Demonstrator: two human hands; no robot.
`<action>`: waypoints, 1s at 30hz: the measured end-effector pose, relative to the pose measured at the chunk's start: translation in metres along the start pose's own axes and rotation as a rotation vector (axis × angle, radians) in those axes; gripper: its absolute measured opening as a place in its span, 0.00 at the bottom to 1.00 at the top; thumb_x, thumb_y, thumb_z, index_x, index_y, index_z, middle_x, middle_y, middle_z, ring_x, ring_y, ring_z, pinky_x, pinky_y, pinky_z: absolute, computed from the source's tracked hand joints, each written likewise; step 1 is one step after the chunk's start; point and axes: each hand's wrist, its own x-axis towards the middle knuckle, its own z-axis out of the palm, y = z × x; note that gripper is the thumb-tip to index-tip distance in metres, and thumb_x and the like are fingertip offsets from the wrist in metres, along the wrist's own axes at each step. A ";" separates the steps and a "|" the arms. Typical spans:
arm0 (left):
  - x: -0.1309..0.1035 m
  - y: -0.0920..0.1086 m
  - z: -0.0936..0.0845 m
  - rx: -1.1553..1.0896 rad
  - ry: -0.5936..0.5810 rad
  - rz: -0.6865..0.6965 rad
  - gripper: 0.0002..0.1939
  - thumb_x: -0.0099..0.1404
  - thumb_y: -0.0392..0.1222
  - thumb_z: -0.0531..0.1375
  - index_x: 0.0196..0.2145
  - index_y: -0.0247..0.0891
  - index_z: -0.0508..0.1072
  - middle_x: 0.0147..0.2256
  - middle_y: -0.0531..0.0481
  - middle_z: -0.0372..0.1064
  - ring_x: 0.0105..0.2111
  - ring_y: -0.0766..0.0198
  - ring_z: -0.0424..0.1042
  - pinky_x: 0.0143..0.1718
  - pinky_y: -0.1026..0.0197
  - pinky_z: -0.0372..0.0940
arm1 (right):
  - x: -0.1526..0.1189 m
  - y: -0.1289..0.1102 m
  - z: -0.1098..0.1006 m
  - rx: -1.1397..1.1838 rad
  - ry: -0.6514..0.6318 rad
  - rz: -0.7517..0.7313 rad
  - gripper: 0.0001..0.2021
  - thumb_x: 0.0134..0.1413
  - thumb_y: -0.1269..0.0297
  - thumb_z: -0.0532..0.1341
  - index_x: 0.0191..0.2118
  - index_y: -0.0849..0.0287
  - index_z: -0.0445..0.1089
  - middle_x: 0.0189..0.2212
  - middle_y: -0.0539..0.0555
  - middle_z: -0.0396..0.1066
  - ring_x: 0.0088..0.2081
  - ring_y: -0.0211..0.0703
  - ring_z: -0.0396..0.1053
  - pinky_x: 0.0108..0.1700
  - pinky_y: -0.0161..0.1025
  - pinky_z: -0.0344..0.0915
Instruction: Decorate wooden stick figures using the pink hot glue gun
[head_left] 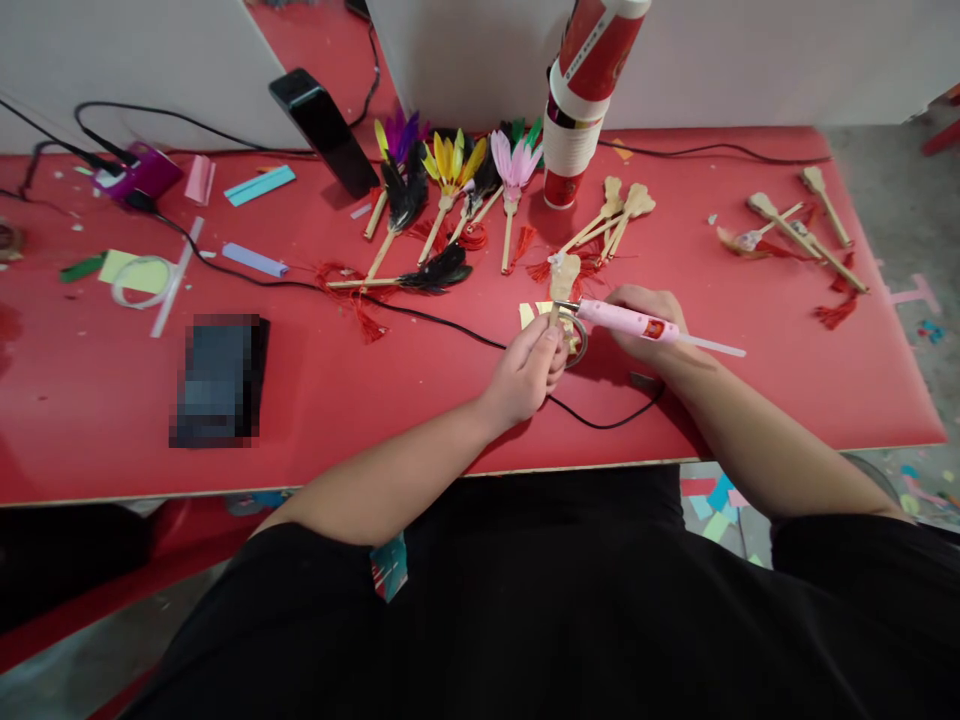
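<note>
My left hand [529, 370] is closed around the handle of a small wooden paddle [565, 275], its flat head pointing up and away from me. My right hand [645, 325] grips a pink hot glue gun [622, 319] with a clear glue stick [712, 345] poking out of its back end. The metal nozzle of the gun is at the paddle's neck; whether it touches I cannot tell. Beneath my hands, partly hidden, lie a roll of tape [579, 345] and pale yellow paper pieces [527, 315].
Feathered sticks with red tassels [450, 165] lie at the back. Bare paddles lie behind my hands [611, 210] and at the right [825, 205]. Stacked paper cups [574, 145], a black upright device [326, 130], a blurred dark object [223, 380], a purple power adapter [139, 175] and a black cable [442, 320] share the red table.
</note>
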 end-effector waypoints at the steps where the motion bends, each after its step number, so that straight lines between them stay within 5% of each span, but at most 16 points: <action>1: 0.000 0.000 0.000 -0.004 0.000 0.001 0.21 0.79 0.59 0.59 0.36 0.43 0.59 0.24 0.64 0.48 0.18 0.74 0.43 0.18 0.70 0.41 | 0.000 0.000 0.000 -0.006 0.002 0.002 0.07 0.61 0.57 0.67 0.34 0.52 0.76 0.26 0.51 0.77 0.26 0.45 0.71 0.29 0.40 0.64; 8: -0.003 0.001 0.002 -0.004 -0.007 0.001 0.22 0.79 0.60 0.59 0.36 0.43 0.58 0.24 0.64 0.48 0.18 0.74 0.43 0.18 0.70 0.40 | 0.003 -0.002 0.001 0.041 -0.018 -0.009 0.05 0.59 0.60 0.65 0.34 0.54 0.77 0.26 0.53 0.76 0.25 0.46 0.70 0.31 0.43 0.66; 16: -0.004 0.006 0.003 -0.016 0.016 -0.042 0.19 0.80 0.57 0.58 0.37 0.43 0.58 0.24 0.64 0.48 0.18 0.73 0.43 0.18 0.70 0.40 | 0.002 -0.003 0.000 -0.013 -0.023 0.035 0.11 0.63 0.54 0.64 0.34 0.54 0.77 0.28 0.55 0.78 0.28 0.47 0.71 0.32 0.43 0.68; 30: -0.006 0.007 0.003 0.043 -0.017 0.016 0.19 0.80 0.59 0.57 0.39 0.44 0.58 0.24 0.63 0.47 0.19 0.73 0.42 0.18 0.69 0.40 | 0.006 -0.014 -0.008 -0.096 -0.061 0.077 0.06 0.58 0.61 0.62 0.35 0.54 0.77 0.29 0.54 0.80 0.29 0.47 0.73 0.33 0.41 0.69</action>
